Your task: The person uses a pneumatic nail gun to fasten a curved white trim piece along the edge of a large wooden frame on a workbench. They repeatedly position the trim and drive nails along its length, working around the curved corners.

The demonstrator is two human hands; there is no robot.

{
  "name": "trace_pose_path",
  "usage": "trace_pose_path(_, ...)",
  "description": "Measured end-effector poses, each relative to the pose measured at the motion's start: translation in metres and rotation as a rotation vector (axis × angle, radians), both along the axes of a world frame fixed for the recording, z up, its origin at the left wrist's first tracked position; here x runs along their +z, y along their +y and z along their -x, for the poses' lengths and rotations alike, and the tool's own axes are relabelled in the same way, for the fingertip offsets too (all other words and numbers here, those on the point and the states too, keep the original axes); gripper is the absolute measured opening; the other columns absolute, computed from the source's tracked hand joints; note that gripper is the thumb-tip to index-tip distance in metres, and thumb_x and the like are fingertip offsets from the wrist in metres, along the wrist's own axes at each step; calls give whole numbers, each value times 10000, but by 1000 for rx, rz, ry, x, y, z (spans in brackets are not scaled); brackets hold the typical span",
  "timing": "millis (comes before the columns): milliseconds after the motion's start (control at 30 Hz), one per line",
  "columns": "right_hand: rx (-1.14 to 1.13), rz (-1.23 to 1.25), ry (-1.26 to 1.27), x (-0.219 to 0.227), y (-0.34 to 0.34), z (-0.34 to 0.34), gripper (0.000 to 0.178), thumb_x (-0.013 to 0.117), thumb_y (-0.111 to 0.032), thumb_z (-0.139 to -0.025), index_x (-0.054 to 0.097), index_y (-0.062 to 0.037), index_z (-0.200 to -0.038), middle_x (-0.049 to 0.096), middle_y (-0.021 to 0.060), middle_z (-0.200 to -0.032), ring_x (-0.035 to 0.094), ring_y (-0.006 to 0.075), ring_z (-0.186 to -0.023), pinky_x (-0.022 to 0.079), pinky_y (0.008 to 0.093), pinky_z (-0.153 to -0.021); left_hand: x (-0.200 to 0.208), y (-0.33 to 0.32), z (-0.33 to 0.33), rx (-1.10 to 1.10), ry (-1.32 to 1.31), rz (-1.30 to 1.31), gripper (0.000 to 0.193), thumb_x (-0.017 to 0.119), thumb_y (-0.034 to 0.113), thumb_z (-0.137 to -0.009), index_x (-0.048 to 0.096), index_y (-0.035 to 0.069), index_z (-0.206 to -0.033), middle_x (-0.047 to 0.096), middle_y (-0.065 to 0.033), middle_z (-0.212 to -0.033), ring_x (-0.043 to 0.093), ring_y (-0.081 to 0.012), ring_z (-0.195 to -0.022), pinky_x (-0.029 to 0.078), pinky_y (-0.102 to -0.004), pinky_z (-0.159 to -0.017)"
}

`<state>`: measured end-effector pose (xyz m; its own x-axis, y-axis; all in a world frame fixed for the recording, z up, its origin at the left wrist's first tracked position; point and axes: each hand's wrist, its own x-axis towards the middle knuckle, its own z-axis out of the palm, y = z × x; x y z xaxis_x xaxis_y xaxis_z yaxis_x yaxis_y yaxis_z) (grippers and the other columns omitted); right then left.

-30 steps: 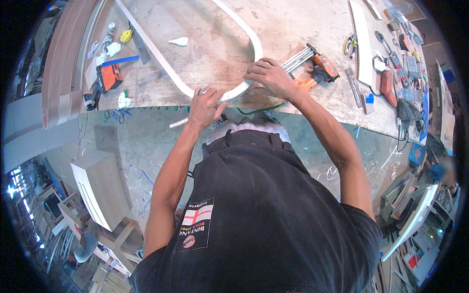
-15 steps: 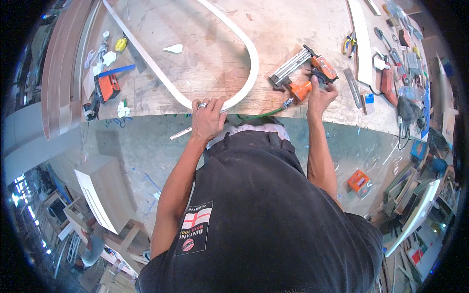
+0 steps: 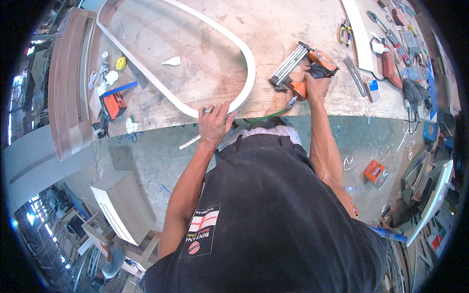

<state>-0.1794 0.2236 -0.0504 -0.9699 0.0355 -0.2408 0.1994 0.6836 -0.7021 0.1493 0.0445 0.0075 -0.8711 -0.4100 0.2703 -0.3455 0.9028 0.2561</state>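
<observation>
My left hand is closed over the near curve of a bent white strip frame, right at the front edge of the workbench. The frame stands on edge and forms a long rounded loop reaching away to the far left. A pale ruler-like strip sticks out below that hand; how it is held is hidden. My right hand wraps round the black grip of an orange and silver nail gun, which lies on the bench. A green air hose runs from the nail gun along the bench edge.
On the wooden bench lie a white bottle-shaped piece, an orange tool at left and pliers at right. A white strip and several tools line the right side. Curved brown panels stand far left.
My right hand has moved from touching the nail gun with loose fingers to gripping its handle. My left hand stays on the frame, and the whole view has shifted slightly.
</observation>
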Motion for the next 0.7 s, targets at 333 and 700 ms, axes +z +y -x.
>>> trace_pose_path(333,-32,342,112,34,54,-44,700,744,-32,-751,334,84,-1307,546,238,-1208,656,299,-976,542,420,-944,2,-2,-1,3,45,-71,348,819,268,-859,740,95,-1150,677,-24,-850,624,-234,-769,389,-414,-756)
trace_pose_path(700,79,519,246,161,78,-94,650,742,-12,-909,309,-22,-1394,662,122,-1002,639,160,-660,538,307,-567,-5,-2,-2,16,31,-66,382,812,306,-860,740,107,-1177,694,-10,-892,631,-230,-803,405,-423,-784)
